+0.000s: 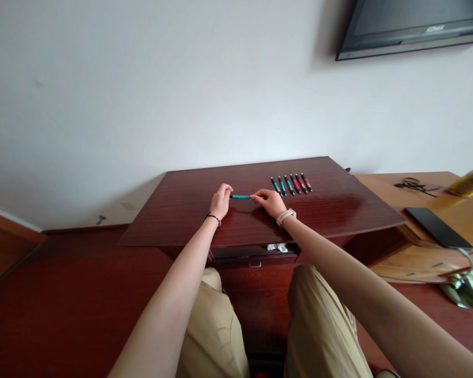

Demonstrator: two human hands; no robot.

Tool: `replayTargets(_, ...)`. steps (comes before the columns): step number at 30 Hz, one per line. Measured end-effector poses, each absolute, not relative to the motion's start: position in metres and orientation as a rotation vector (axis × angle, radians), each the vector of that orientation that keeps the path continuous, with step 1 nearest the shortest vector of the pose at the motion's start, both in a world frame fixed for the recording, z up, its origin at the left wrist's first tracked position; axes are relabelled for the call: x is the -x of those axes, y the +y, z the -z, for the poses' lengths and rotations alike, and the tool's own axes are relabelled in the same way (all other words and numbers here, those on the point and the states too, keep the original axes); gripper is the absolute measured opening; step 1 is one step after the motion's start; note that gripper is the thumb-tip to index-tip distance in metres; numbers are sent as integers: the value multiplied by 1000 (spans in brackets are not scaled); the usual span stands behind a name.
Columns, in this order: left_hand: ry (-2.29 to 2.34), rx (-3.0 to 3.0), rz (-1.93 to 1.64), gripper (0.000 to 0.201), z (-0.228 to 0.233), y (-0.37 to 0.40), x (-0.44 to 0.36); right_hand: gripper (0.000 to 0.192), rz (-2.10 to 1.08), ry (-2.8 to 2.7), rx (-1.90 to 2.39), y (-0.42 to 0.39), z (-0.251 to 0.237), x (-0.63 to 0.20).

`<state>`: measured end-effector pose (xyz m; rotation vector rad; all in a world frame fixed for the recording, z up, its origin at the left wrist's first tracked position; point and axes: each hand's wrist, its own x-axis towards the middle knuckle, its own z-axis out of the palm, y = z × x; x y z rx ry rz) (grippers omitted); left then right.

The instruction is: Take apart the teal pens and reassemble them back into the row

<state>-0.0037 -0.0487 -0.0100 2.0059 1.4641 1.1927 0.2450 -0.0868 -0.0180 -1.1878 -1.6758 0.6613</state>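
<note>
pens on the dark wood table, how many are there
7. One teal pen is held at its ends between the left hand and right hand. Six more lie in a row to the right: three teal, then three red. None looks hidden.

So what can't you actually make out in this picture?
- Teal pen, head view: both ends hidden inside the left hand and right hand.
- Row of pens: too small to read any markings.
- Drawer: contents hidden under the desk top.
- Screen: cut off by the top edge.
</note>
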Motion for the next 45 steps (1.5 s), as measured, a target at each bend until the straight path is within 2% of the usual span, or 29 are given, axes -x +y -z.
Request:
replayTargets(7,1435,-1964,-1224,22,8,-57,-1,44,-785,-1543,1062,-91,13,-246)
replayTargets(13,1573,-1894,-1055,15,-2,-70,-17,45,-808,-1433,1031,-93,12,-247)
replayTargets(20,1520,-1423,-1067,39,-8,-65,-58,45,-783,-1363,976,-95,9,-247)
replayTargets(24,1453,-1291,-1096,50,-9,-70,-76,51,-770,-1318,996,-94,9,-247)
replayTargets(31,1332,-1242,-1044,40,-22,-83,-112,50,-719,-1314,1009,-92,9,-247)
replayTargets(35,1283,-1233,-1026,40,-21,-85,-124,58,-650,-1280,1085,-93,9,-248)
replayTargets(40,1125,-992,-913,44,-20,-89,-129,56,-562,-1292,1129,-92,12,-249)
replayTargets(45,982,-713,-885,39,-27,-88,-125,51,-429,-1351,1191,-89,16,-250)
